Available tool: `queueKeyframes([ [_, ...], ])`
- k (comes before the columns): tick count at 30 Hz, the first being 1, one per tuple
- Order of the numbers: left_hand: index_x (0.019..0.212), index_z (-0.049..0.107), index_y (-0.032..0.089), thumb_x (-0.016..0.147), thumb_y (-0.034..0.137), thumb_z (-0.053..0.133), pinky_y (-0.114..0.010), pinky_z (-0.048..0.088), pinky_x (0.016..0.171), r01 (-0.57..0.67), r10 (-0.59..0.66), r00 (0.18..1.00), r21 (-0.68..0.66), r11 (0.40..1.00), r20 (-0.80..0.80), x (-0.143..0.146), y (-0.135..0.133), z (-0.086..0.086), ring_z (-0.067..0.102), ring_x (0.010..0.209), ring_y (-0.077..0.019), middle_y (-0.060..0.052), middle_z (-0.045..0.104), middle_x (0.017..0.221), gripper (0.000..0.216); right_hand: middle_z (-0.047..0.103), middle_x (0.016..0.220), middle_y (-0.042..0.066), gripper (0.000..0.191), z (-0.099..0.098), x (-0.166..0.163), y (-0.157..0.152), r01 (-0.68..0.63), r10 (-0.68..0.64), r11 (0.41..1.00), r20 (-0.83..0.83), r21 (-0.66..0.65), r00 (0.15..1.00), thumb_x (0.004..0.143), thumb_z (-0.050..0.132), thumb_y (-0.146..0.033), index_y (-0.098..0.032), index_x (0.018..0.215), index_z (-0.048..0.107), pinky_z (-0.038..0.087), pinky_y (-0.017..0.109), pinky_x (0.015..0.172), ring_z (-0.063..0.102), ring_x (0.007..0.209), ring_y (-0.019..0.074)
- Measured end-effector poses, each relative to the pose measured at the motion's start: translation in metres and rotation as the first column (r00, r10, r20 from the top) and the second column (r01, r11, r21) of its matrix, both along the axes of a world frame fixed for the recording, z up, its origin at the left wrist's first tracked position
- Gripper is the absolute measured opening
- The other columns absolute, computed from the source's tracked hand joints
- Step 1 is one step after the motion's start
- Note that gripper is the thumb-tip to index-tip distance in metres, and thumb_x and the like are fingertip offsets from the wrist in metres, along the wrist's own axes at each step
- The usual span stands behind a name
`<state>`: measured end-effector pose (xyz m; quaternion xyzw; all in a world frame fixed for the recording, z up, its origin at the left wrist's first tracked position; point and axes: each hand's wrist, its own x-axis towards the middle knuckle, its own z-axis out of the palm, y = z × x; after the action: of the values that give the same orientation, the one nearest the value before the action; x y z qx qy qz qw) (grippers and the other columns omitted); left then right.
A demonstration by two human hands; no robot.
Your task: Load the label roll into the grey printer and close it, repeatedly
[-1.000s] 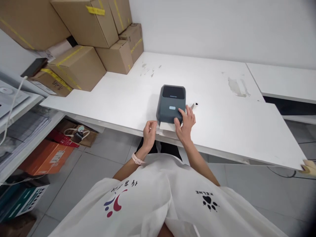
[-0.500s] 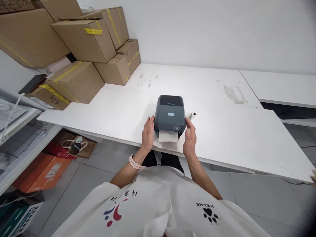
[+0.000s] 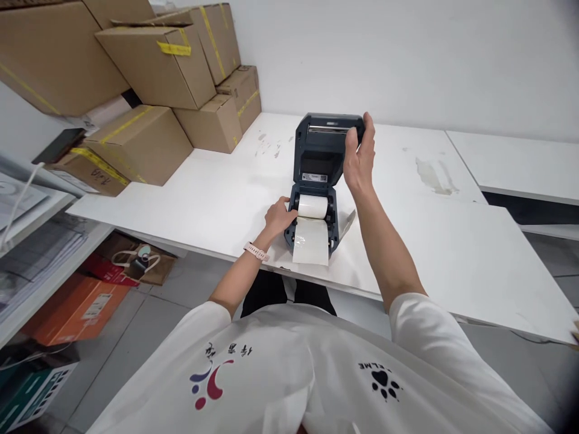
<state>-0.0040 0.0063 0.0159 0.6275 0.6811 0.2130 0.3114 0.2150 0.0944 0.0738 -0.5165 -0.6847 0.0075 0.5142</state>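
Observation:
A dark grey label printer (image 3: 312, 226) stands near the front edge of the white table (image 3: 429, 229). Its lid (image 3: 322, 147) is swung up and open. Inside lies a white label roll (image 3: 312, 207), and a strip of label paper (image 3: 311, 242) runs out over the front. My right hand (image 3: 360, 158) grips the top right corner of the raised lid. My left hand (image 3: 279, 218), with a pink watch on the wrist, rests curled against the left side of the printer base.
Stacked cardboard boxes (image 3: 149, 96) with yellow tape fill the table's far left corner. A small white roll core (image 3: 347, 222) lies just right of the printer. Shelving (image 3: 40, 241) and an orange box (image 3: 72, 310) stand at the left. A second white table (image 3: 515, 166) adjoins on the right.
The printer lid was shut with both hands at its sides. Now my right hand has lifted the lid fully open, exposing the label roll. My left hand stayed at the left side.

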Motion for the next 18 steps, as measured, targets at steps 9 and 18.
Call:
queueKeyframes([
  [9, 0.119, 0.057, 0.022, 0.082, 0.023, 0.053, -0.033, 0.041, 0.068, 0.017, -0.017, 1.000, 0.011, 1.000, -0.010, 0.002, 0.006, -0.006, 0.066, 0.086, -0.0250, -0.004, 0.070, 0.086, 0.037, 0.063, 0.134, 0.013, 0.040, 0.014, -0.021, -0.059, -0.033, 0.031, 0.999, 0.154, 0.014, 0.988, 0.101, 0.043, -0.046, -0.022, 0.129, 0.058, 0.043, 0.051, 0.113, 0.056, 0.131, 0.0294],
  [18, 0.114, 0.057, 0.022, 0.081, 0.020, 0.054, -0.033, 0.042, 0.071, 0.009, -0.011, 0.997, 0.033, 0.999, 0.072, 0.001, 0.006, -0.013, 0.065, 0.084, -0.0245, -0.004, 0.069, 0.084, 0.033, 0.064, 0.137, 0.021, 0.081, -0.027, -0.046, -0.045, 0.050, 0.548, 0.676, 0.546, -0.735, 0.634, 0.074, 0.078, -0.039, -0.016, 0.146, 0.048, 0.047, 0.056, 0.103, 0.061, 0.124, 0.0431],
])
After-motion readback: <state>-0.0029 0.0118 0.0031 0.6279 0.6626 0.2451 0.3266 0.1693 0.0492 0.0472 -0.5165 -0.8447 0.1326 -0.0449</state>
